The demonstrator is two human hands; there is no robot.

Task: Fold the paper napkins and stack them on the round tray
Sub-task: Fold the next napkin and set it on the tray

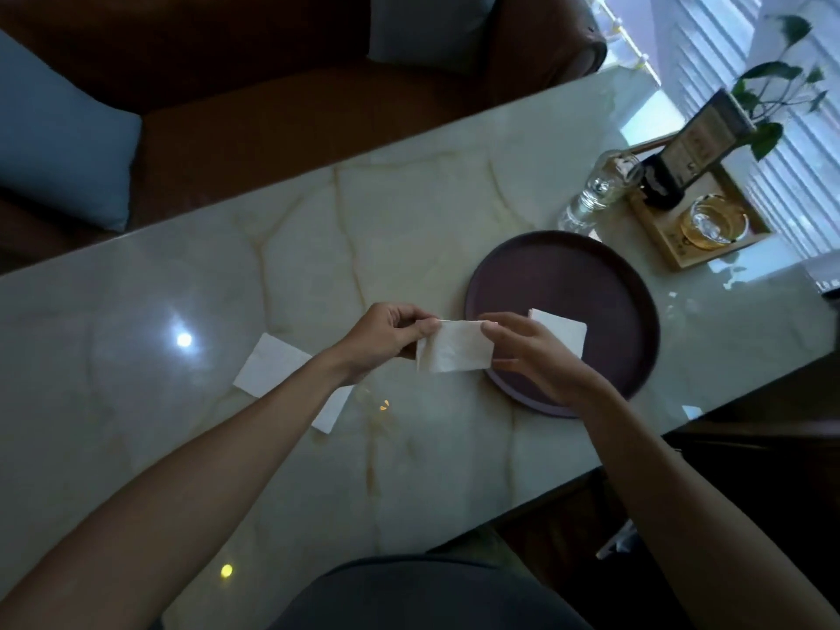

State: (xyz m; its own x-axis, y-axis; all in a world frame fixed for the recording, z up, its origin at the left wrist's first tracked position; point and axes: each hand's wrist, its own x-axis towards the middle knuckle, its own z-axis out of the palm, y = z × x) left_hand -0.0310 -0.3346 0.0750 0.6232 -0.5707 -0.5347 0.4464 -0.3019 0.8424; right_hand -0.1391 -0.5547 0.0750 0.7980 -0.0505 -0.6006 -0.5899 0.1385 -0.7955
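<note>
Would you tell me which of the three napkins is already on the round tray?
The folded napkin behind the right hand lies on the round tray; another is held, the third lies on the table.

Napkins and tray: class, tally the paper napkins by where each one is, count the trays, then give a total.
Napkin held in both hands: 1
Napkin on the round tray: 1
Napkin lying on the table: 1
Round tray: 1
Total: 4
</note>
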